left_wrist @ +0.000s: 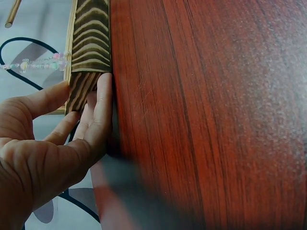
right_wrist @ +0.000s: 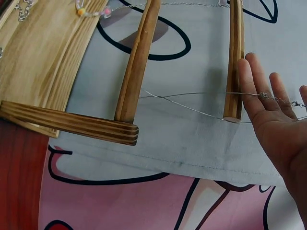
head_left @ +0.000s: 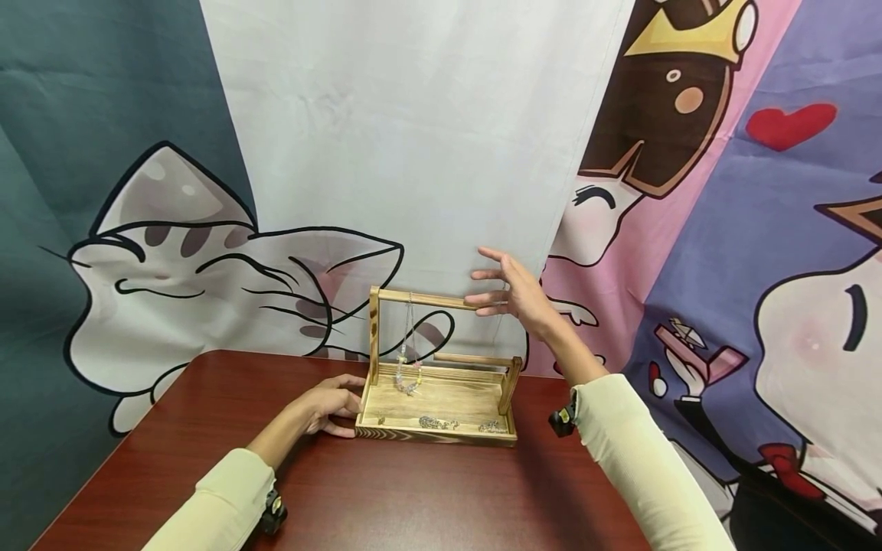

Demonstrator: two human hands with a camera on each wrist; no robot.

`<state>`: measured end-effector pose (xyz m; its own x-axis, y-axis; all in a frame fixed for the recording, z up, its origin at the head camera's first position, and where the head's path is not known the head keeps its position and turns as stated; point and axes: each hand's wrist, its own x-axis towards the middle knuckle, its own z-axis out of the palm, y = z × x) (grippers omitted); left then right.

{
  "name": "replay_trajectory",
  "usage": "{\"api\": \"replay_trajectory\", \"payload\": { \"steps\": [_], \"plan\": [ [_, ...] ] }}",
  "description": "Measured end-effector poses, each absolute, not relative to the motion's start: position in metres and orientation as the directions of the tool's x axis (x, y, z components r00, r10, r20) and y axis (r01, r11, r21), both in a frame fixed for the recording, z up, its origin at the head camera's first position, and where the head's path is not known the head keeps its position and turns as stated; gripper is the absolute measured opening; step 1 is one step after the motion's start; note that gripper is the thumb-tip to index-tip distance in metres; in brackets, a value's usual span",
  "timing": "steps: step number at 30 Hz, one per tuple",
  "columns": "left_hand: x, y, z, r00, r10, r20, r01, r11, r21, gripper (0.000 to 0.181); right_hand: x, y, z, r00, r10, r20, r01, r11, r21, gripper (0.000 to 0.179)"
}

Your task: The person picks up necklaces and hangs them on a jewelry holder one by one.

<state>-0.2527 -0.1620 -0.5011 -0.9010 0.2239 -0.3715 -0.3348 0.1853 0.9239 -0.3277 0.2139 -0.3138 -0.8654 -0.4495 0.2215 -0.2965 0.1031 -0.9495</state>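
Note:
A wooden jewelry stand point(head_left: 441, 437) has a shallow tray at its base and a raised top bar point(head_left: 427, 298). My left hand point(head_left: 333, 406) holds the tray's left end, thumb on one side and fingers along the other, as the left wrist view shows. My right hand point(head_left: 520, 297) is raised at the right end of the top bar, fingers spread and nearly straight. A thin silver chain necklace point(right_wrist: 201, 93) loops over the bar end, its clasp part crossing in front of the fingers. From the bar's left part hangs a beaded necklace point(head_left: 409, 386).
Silver chain jewelry point(head_left: 432, 422) lies along the tray's front, with another heap point(head_left: 491, 427) at the right. A lower wooden bar point(head_left: 475, 359) runs from the stand's short right post point(head_left: 510, 386). Behind the red-brown table point(head_left: 386, 497) hangs a cartoon-printed cloth point(head_left: 413, 153).

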Motion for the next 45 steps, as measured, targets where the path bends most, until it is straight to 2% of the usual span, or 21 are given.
{"api": "replay_trajectory", "payload": {
  "steps": [8, 27, 45],
  "plan": [
    [-0.255, -0.161, -0.504, -0.900, 0.223, -0.375, -0.336, 0.192, 0.922, 0.077, -0.332, 0.213, -0.312, -0.870, -0.448, 0.208, -0.288, 0.119, -0.950, 0.067],
    [-0.252, -0.162, -0.502, -0.901, 0.231, -0.367, -0.329, 0.186, 0.926, 0.076, -0.319, 0.185, -0.330, -0.858, -0.487, 0.162, -0.216, 0.056, -0.975, 0.066],
    [-0.252, -0.161, -0.503, -0.900, 0.221, -0.375, -0.336, 0.196, 0.921, 0.074, -0.318, 0.156, -0.343, -0.832, -0.536, 0.140, -0.223, 0.092, -0.970, 0.067]
  ]
}}
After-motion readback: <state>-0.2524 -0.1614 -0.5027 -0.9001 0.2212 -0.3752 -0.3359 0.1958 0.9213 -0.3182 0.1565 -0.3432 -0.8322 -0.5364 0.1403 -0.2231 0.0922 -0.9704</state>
